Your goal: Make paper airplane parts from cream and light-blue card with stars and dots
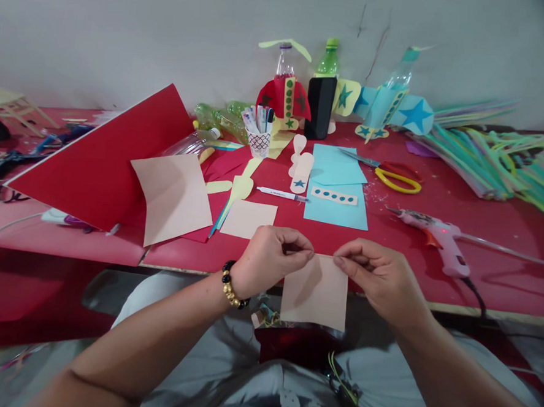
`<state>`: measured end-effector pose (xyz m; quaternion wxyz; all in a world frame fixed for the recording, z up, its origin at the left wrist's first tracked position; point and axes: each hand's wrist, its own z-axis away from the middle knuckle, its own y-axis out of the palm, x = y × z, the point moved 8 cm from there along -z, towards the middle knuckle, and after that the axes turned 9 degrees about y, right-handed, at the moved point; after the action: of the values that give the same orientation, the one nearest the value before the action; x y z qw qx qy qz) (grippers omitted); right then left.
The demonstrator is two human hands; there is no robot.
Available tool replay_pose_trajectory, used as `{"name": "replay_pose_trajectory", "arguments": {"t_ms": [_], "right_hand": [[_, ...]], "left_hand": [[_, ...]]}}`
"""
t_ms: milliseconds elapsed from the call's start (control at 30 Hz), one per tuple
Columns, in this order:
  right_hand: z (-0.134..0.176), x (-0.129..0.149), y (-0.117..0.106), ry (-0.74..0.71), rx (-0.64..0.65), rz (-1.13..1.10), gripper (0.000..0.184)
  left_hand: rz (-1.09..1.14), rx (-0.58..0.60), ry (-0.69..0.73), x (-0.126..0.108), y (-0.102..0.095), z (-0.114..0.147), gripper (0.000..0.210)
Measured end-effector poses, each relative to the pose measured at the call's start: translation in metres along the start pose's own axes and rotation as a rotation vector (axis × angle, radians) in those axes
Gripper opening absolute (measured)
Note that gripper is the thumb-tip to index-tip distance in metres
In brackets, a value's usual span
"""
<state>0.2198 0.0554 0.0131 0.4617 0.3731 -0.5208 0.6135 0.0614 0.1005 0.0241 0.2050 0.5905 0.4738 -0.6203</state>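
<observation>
Between my hands hangs a peach sheet of paper, held by its upper edge over my lap at the table's front edge. My left hand, with a beaded bracelet on the wrist, pinches its top left corner. Thumb and fingers of my right hand pinch the top right corner. Just beyond lies a smaller peach piece, next to a larger, slightly curled peach sheet. A white marker rests near light blue paper, which bears a peach strip with teal dots.
A pink glue gun with a lit red light lies at right, its cord over the edge. Yellow-and-red-handled scissors lie behind it. Decorated bottle planes, a phone and a pen cup stand at the back. Red board leans left.
</observation>
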Motion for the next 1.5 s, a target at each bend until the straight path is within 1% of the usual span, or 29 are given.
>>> {"name": "replay_pose_trajectory", "arguments": {"t_ms": [100,200,267,400,467,567,667,933,1300,1500], "right_hand": [[-0.001,0.002,-0.009,-0.012,-0.035,-0.034,0.012],[-0.002,0.002,-0.012,-0.014,-0.055,-0.064,0.011],[-0.002,0.001,-0.01,-0.011,-0.056,-0.082,0.011],[-0.001,0.002,-0.006,-0.025,-0.044,-0.11,0.011],[-0.001,0.003,-0.007,-0.041,-0.063,-0.106,0.01],[0.0,0.003,-0.01,-0.06,-0.101,-0.09,0.009],[0.002,0.003,-0.01,-0.075,-0.098,-0.081,0.007],[0.004,0.008,-0.012,-0.116,-0.115,-0.025,0.003],[0.008,0.013,-0.011,-0.185,-0.124,0.079,0.008],[0.008,0.015,-0.01,-0.203,-0.101,0.069,0.008]], "left_hand": [[0.004,-0.03,-0.019,0.001,-0.01,0.001,0.012],[0.038,-0.054,-0.027,0.001,-0.013,0.001,0.012],[0.092,-0.057,-0.036,0.003,-0.011,0.002,0.011],[0.279,-0.013,-0.073,0.008,0.002,0.003,0.013],[0.346,-0.019,-0.091,0.011,0.006,0.004,0.016],[0.401,-0.074,-0.118,0.015,0.005,0.005,0.021],[0.409,-0.111,-0.136,0.016,0.004,0.006,0.021],[0.539,-0.126,-0.201,0.019,0.007,0.008,0.016],[0.553,-0.124,-0.23,0.02,0.008,0.007,0.017],[0.549,-0.125,-0.23,0.023,0.008,0.007,0.018]]}}
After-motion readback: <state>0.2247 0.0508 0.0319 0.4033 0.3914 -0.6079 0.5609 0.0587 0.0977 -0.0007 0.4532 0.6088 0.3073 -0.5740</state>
